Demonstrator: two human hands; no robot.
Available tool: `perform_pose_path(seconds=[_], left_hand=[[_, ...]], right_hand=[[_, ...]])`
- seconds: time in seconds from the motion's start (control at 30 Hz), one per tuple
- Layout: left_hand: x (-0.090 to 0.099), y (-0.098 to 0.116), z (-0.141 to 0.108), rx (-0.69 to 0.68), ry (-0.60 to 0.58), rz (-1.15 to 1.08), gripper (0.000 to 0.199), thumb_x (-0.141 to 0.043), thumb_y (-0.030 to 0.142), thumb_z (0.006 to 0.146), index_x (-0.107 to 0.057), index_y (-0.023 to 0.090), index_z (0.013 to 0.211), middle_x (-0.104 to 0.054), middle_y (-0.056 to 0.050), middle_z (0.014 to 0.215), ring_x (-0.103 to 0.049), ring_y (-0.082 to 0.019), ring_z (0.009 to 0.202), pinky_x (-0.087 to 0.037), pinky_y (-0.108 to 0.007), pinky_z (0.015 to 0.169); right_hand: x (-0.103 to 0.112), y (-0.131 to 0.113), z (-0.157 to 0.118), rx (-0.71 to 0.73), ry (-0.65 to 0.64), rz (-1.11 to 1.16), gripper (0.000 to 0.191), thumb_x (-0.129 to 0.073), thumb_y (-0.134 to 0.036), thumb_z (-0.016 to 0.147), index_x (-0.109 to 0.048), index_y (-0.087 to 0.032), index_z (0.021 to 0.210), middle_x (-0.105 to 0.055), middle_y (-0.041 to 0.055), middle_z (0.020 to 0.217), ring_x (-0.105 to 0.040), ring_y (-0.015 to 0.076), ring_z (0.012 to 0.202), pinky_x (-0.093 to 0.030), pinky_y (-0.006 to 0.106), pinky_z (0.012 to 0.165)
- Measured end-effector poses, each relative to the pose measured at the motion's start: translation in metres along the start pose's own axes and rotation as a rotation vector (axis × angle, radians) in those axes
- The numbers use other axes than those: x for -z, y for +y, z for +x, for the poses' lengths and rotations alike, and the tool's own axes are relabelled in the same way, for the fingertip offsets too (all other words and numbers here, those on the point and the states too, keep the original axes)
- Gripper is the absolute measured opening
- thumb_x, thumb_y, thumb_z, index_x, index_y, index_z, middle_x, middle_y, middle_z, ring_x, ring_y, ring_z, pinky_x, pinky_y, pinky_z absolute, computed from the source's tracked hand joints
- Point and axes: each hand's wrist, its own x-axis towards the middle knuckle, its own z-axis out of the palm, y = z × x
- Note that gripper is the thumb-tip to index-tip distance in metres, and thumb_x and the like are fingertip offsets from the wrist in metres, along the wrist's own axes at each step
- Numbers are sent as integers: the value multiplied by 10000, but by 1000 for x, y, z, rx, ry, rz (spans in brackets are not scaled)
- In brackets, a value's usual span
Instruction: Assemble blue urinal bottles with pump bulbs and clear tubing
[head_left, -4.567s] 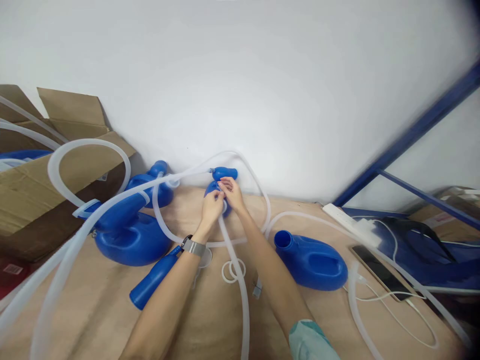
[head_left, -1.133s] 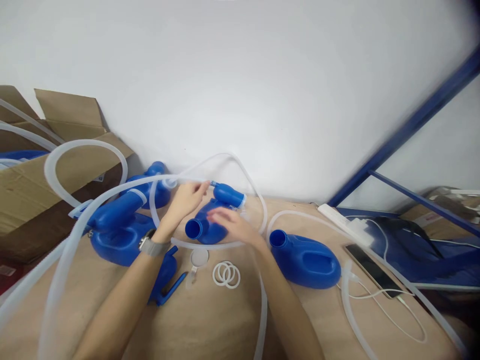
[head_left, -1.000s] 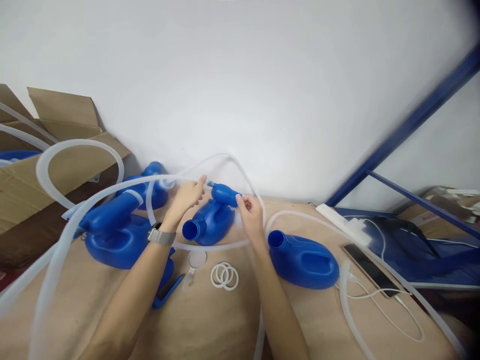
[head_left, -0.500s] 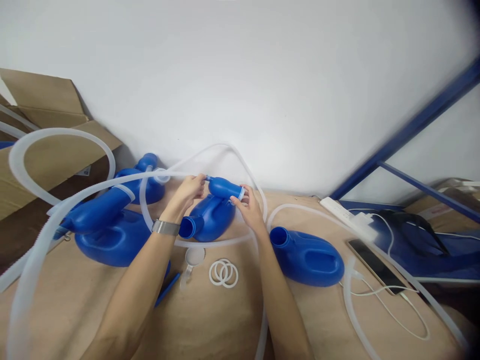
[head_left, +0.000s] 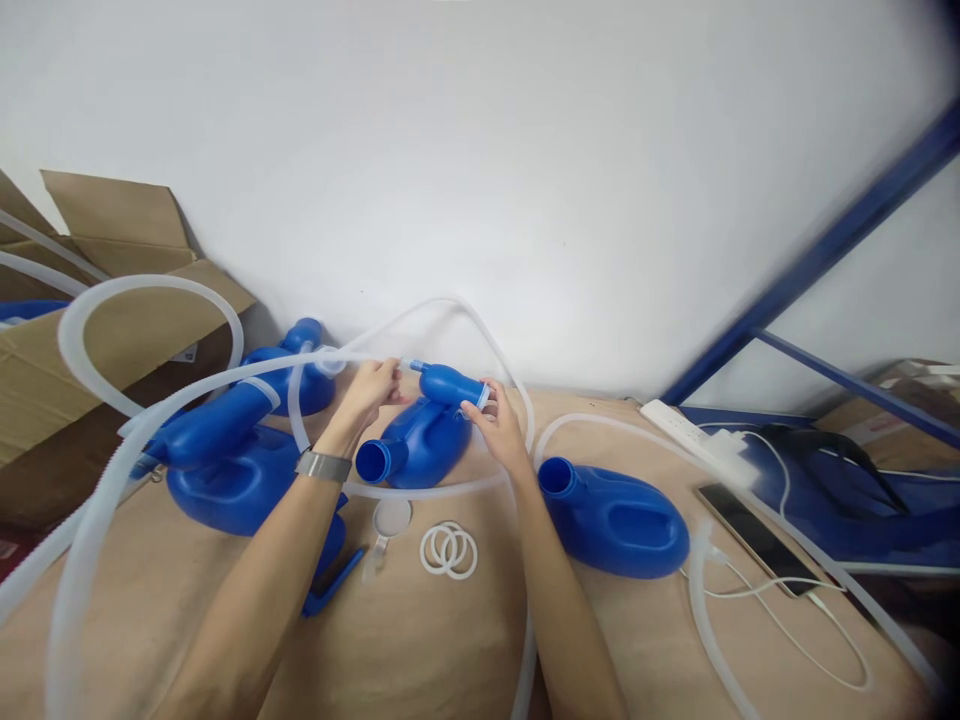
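Note:
My left hand [head_left: 375, 388] is closed around a translucent white plastic tube [head_left: 232, 373], near its end. That end meets the narrow nozzle of a blue bulb-shaped connector [head_left: 450, 386]; how far it overlaps the nozzle is hard to make out. My right hand [head_left: 498, 424] grips the connector's wide end, where a white ring shows at the rim. Just below the connector lies a blue plastic jug [head_left: 426, 445], its open mouth facing left. Nearer to me are several white rings [head_left: 448, 550] and a clear round cap with a strap [head_left: 392, 518].
Another blue jug [head_left: 626, 525] lies at right, beside a phone [head_left: 757, 538] and a white power strip [head_left: 686, 430]. More blue jugs [head_left: 225, 495] with connectors stand at left, near an open cardboard box [head_left: 112, 350]. Long tubes loop across the table. A blue metal frame [head_left: 810, 255] rises at right.
My left hand has shifted slightly left along the tube, away from the nozzle, exposing the joint. The right hand stays on the connector. The view has moved a little.

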Motion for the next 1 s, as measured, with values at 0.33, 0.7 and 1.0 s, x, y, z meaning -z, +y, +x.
perform_pose_path(seconds=[0.33,0.7,1.0], left_hand=[[19,7,-3,-592,-78,655,320,-653,408,919,-703,193,1150,-677,-196,1331,-482,-432,1422,-284,-668,1232],[22,5,43,-880,-517,969,645,-470,738,1004,-613,166,1263,-722,-157,1115,-713,-284,918,-527,-357,827],[18,-5,39,-791,-409,1089,749,-432,899,901,-653,192,1008,-742,-172,852,-733,-366,833,-450,-370,739]], right_hand=[[-7,9,-2,-29,28,152,562,-772,-544,810,-496,-280,1222,-676,59,1225,-721,204,988,-622,363,880],[-22,10,-1,-26,133,169,666,-750,-620,822,-453,-263,1300,-642,44,1151,-673,202,990,-565,364,957],[-15,0,-7,33,157,118,637,-747,-579,818,-494,-262,1309,-621,72,1257,-655,222,1076,-556,364,1005]])
